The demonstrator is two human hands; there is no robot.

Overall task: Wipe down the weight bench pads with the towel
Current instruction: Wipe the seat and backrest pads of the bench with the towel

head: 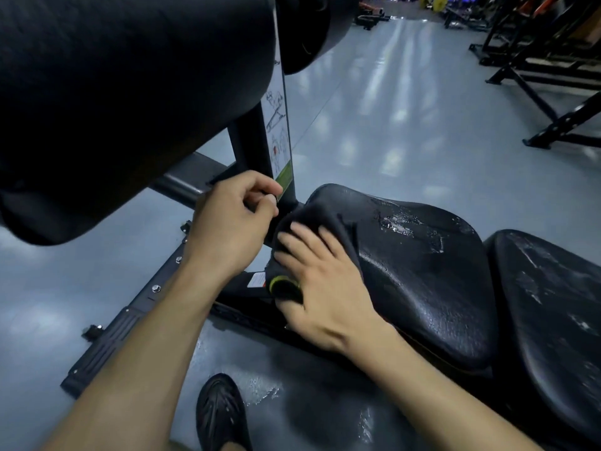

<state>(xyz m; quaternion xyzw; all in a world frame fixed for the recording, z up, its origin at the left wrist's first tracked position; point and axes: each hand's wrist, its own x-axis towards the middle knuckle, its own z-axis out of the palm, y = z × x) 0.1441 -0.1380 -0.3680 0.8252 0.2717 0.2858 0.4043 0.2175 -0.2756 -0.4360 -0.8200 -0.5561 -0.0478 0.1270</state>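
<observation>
The towel [320,219] lies on the left end of the seat pad [422,271], a second pad [553,304] to its right, a roller pad [130,92] up left.

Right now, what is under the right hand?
The right hand presses flat on the dark towel, draped over the seat pad's near end. The pad surface beneath the towel is covered, so unseen.

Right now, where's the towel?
In the head view, the dark towel is draped over the near-left end of the seat pad, pressed flat under the right hand, just right of the left hand.
</observation>
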